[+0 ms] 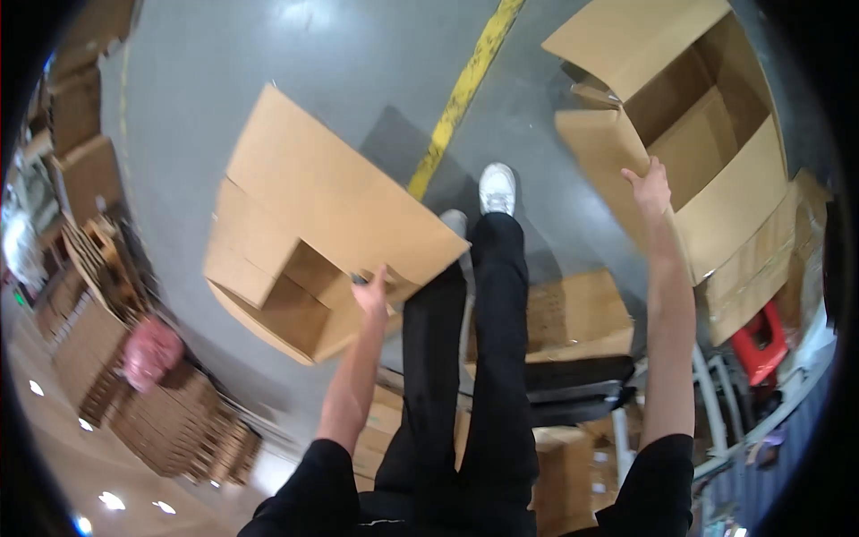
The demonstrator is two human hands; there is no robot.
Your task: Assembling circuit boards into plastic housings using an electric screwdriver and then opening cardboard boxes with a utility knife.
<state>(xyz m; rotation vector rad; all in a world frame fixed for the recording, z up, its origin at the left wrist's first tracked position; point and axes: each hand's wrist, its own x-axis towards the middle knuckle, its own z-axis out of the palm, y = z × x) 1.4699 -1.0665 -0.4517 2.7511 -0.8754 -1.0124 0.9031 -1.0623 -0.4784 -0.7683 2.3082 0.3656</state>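
Note:
On my left, an open cardboard box (331, 188) is tilted above the floor, one broad flap spread upward. My left hand (374, 291) is closed on the edge of its opening. A small dark object (360, 278) shows at those fingers; its kind is too small to tell. To the right is a second open cardboard box (693, 94), its flaps folded outward and its inside bare. My right hand (650, 186) grips this box at the near edge, where a flap meets the wall, thumb on one side and fingers over the other.
A yellow line (465, 89) crosses the grey floor (295, 54) between the boxes. Another cardboard box (577, 313) lies beside my legs. Flattened cardboard stacks (170, 416) and a pink bag (152, 352) stand left. A red plastic item (761, 345) and metal rails (716, 394) are at right.

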